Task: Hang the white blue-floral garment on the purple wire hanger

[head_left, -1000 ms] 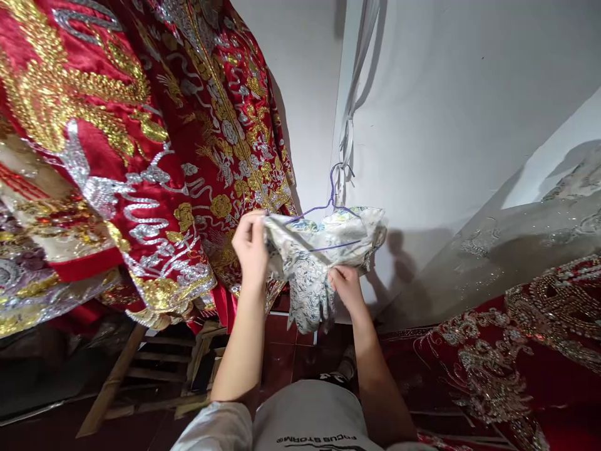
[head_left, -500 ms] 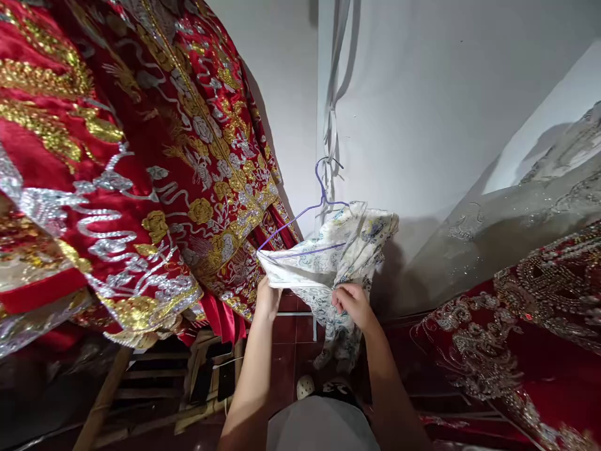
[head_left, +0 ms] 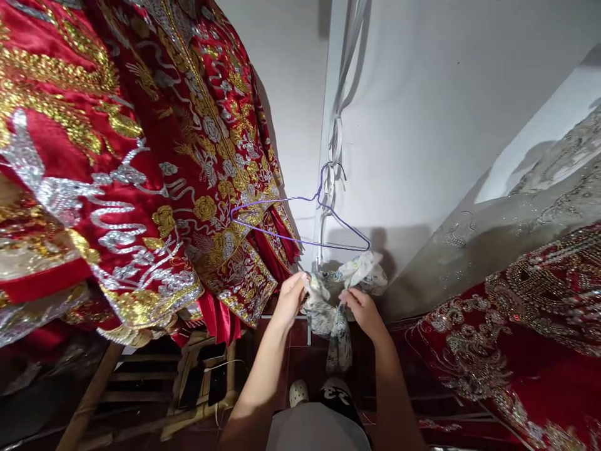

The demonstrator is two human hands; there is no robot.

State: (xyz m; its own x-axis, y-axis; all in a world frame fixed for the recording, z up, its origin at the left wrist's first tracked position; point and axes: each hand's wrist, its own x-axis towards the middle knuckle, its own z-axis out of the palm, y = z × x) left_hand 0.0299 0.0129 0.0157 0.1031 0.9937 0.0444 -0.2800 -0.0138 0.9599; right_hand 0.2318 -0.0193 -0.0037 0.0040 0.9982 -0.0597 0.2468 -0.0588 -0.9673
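A thin purple clothes hanger hangs bare from a white strap by the wall corner. Just below it, a white garment with a blue-green floral print is bunched up between my two hands. My left hand pinches the garment's left edge. On the other side, my right hand grips it with thumb and fingers. One part of the cloth rises behind my right hand close to the hanger's lower right corner; whether they touch I cannot tell. A narrow end dangles toward the floor.
Red jackets with gold and silver embroidery hang at the left. A beaded red garment and sheer white fabric fill the right. A bamboo chair with dark phone-like objects and a cable stands low on the left.
The floral garment has come off the purple hanger and is now lower, gathered between both hands. The hanger has swung level and hangs bare. My left hand has moved right and slightly up.
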